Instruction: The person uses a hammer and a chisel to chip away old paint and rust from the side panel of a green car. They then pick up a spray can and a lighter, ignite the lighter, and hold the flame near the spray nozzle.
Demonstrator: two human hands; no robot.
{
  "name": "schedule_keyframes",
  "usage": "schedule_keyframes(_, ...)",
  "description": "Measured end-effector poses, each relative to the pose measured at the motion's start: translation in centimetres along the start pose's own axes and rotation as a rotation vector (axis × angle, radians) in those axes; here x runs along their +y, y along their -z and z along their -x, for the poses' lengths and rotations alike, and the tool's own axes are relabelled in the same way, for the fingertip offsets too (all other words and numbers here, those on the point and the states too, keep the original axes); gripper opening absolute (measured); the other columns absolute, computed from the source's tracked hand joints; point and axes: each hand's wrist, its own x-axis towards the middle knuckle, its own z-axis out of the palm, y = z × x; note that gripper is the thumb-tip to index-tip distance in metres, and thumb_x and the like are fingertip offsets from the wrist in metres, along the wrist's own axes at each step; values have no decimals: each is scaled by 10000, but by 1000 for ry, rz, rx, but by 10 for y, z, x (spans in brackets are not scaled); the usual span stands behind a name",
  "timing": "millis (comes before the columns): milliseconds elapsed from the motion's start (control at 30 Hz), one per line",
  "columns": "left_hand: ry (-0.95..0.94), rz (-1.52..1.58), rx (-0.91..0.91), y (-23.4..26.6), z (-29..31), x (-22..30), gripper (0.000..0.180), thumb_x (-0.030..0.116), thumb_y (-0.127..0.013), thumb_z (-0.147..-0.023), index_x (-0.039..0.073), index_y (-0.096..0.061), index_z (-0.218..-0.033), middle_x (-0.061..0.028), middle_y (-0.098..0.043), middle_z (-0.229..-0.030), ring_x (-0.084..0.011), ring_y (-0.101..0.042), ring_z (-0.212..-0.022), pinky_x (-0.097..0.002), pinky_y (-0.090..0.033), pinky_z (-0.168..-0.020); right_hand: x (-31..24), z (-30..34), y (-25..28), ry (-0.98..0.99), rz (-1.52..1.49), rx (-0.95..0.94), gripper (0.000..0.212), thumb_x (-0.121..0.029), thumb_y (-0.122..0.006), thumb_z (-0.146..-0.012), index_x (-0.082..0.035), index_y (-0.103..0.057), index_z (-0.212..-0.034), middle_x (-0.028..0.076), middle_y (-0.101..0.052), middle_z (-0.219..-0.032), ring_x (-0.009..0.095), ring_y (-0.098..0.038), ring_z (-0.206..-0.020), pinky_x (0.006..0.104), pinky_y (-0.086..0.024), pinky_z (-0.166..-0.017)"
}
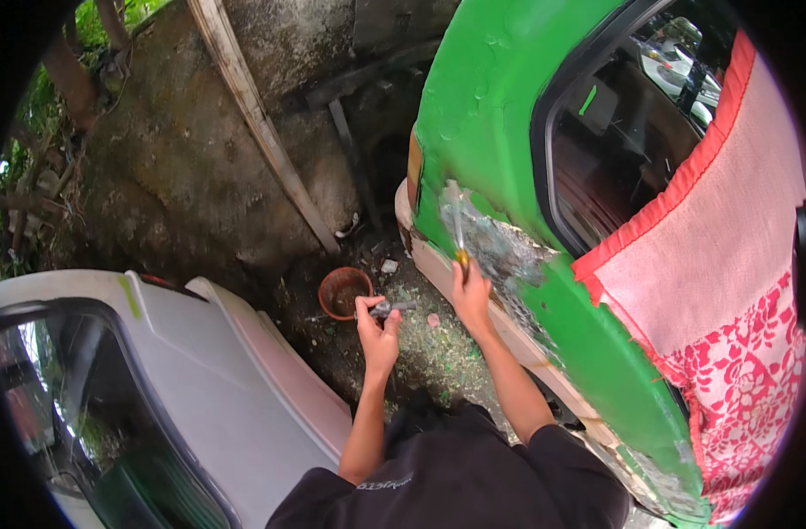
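My right hand (470,291) grips a scraper (458,231), blade running far along the green car's bare patch (500,251); my left hand (378,331), nearer, pinches a small dark tool (394,309) pointing right.

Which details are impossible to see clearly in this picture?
- Head view: tool blade in right hand is motion-blurred; its shape is unclear.
- Dark object in left hand: too small to identify.
- Clay pot contents: shadowed.
- Green car lower edge: cut off by rim.
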Motion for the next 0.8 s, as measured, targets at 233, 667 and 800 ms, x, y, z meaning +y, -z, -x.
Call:
schedule_keyframes(233, 21, -50, -48, 11, 10, -11, 263, -35, -589, -895, 36, -423, -1087, -36, -515, -830, -82, -535, -704, -236, -433, -593, 3, 24, 15, -117, 25, -37, 234, -213, -565, -962, 17, -525, -952, 212, -560, -644, 369, -570, -545, 422, -440, -541)
schedule_keyframes(667, 46, -19, -133, -8, 18, -14, 259, -34, -581, -903, 43, -412, -1084, -41, -528, -837, -85, -525, -714, -238, -434, -634, -4, 14, 41, -194, 7, -70, 270, -258, -547, -976, 11, -535, -984, 194, -585, -632, 351, -606, -561, 457, -445, -557)
schedule_keyframes(800, 41, 3, -143, -18, 22, -11, 262, -13, -589, -911, 42, -405, -1089, -33, -520, -818, -83, -516, -699, -240, -430, -623, -6, -1, 44, -180, 55, -172, 289, -264, -555, -972, 24, -537, -951, 203, -544, -595, 368, -582, -544, 441, -443, -555)
